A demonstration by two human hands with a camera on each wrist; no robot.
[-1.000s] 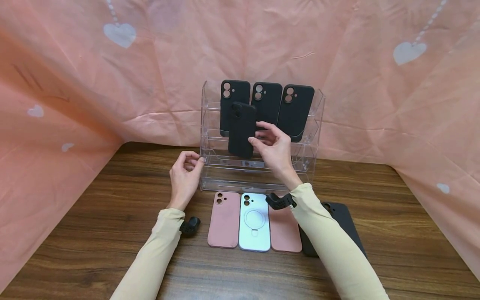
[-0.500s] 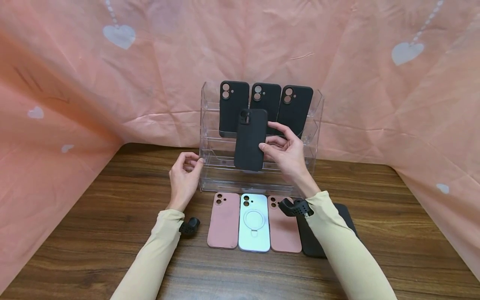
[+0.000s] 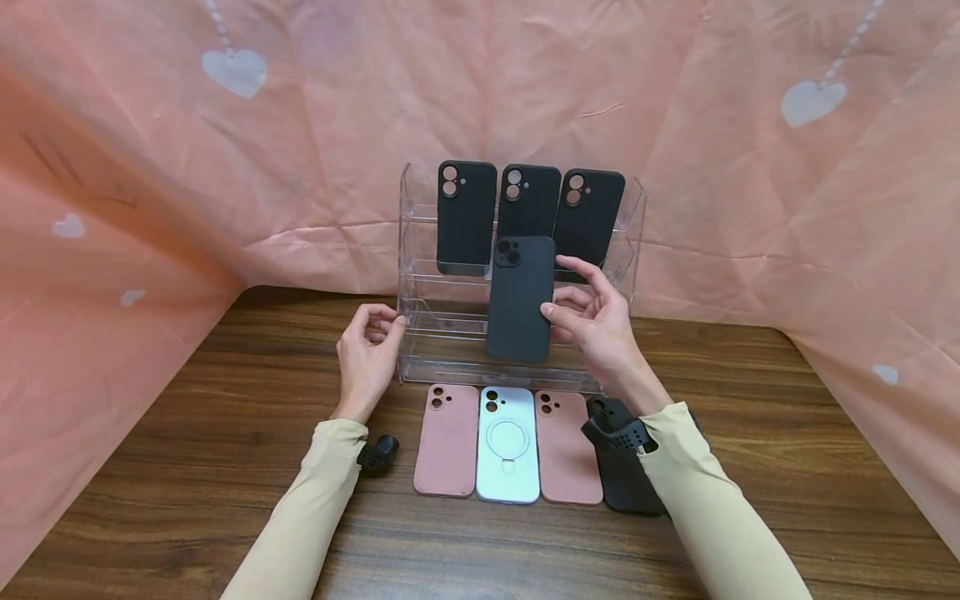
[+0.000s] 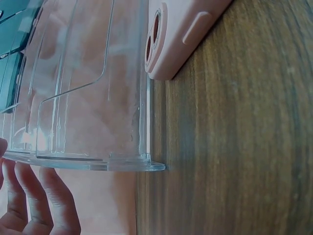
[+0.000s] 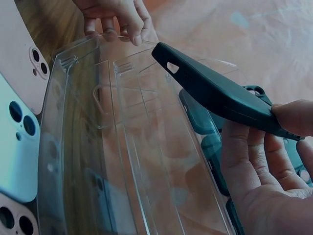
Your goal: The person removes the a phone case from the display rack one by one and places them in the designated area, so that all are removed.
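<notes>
A clear acrylic tiered stand (image 3: pixel 420 333) (image 4: pixel 88 98) (image 5: pixel 122 161) sits on the wooden table (image 3: pixel 187 467). Three black phone cases (image 3: pixel 465 217) lean in its top tier. My right hand (image 3: pixel 592 321) (image 5: pixel 266 156) pinches a fourth black phone case (image 3: pixel 519 298) (image 5: pixel 215 93) by its right edge, upright in front of the stand's middle tiers. My left hand (image 3: pixel 369 346) (image 4: pixel 34 200) holds the stand's left front edge with curled fingers (image 5: pixel 117 19).
On the table in front of the stand lie a pink case (image 3: pixel 447 440) (image 4: pixel 181 34), a white case with a ring (image 3: pixel 508 446), another pink case (image 3: pixel 567 450) and a black case (image 3: pixel 626 483). Peach cloth (image 3: pixel 150 167) drapes behind and at both sides.
My right hand has carried the black case rightward and lower across the stand's front. The arm now uncovers the second pink case. My left hand has stayed on the stand.
</notes>
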